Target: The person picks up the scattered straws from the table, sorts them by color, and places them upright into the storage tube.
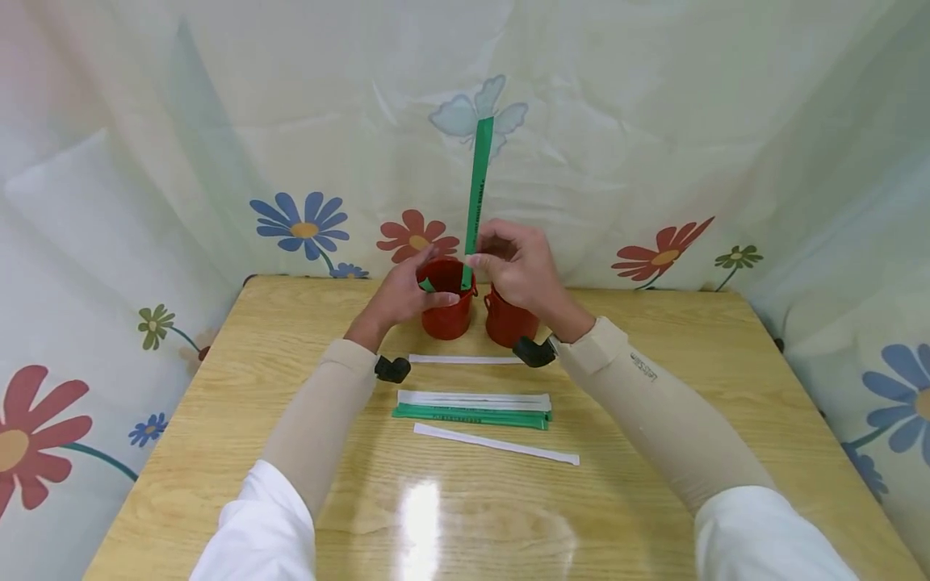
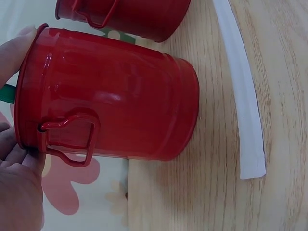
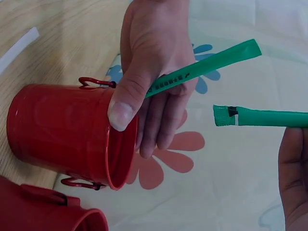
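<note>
My left hand [image 1: 395, 294] holds a red metal bucket [image 1: 445, 324] by its rim, thumb on the near side and fingers on the far side. A green paper-wrapped straw [image 3: 211, 63] sticks out of that bucket beside the left thumb in the right wrist view. Above the bucket, my right hand [image 1: 525, 270] pinches another green wrapped straw [image 1: 478, 186] near its lower end. That straw stands nearly upright; in the right wrist view its tip [image 3: 224, 116] is outside the bucket's mouth. Small wire handles hang on the bucket's sides.
A second red bucket [image 1: 508, 323] stands just right, partly behind the right hand. White wrapped straws lie nearer me: one by the buckets [image 1: 465, 359], some beside green straws [image 1: 472, 416], one slanted in front [image 1: 497, 444]. A flowered curtain [image 1: 617, 161] hangs behind the wooden table [image 1: 654, 516].
</note>
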The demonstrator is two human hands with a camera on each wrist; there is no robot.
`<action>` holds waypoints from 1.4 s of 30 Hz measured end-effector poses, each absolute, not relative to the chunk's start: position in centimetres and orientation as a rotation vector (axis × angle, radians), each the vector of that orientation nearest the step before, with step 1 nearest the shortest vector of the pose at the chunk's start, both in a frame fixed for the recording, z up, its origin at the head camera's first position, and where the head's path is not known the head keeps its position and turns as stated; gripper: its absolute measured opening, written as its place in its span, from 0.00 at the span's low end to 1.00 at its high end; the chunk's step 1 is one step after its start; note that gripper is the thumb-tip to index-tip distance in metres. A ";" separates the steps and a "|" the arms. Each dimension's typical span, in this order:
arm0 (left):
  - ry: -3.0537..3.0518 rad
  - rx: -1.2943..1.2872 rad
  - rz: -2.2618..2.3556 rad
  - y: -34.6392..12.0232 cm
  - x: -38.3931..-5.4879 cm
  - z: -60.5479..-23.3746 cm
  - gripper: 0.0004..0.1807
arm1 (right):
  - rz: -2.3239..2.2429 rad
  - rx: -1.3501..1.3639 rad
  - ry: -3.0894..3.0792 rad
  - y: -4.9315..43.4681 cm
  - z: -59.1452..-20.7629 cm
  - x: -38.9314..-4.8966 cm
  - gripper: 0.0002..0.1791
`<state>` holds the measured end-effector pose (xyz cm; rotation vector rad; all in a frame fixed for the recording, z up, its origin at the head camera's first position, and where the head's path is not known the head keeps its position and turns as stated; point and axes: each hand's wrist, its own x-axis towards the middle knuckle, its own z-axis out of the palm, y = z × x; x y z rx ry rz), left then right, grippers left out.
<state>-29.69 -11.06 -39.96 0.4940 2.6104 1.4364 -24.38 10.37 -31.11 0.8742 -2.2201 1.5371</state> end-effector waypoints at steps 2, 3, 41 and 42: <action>2.610 0.506 1.436 -11.1 -29.7 -39.9 0.54 | 1.547 0.874 -2.203 10.1 -31.1 -24.7 0.03; 2.608 0.508 1.435 -11.2 -29.7 -39.8 0.54 | 1.553 0.874 -2.195 9.9 -31.1 -24.8 0.03; 2.622 0.710 1.463 -11.3 -30.3 -40.1 0.46 | 1.391 0.893 -2.604 7.7 -36.5 -28.8 0.04; 2.619 0.713 1.473 -11.3 -30.3 -40.1 0.45 | 1.381 0.900 -2.629 7.8 -36.5 -28.8 0.04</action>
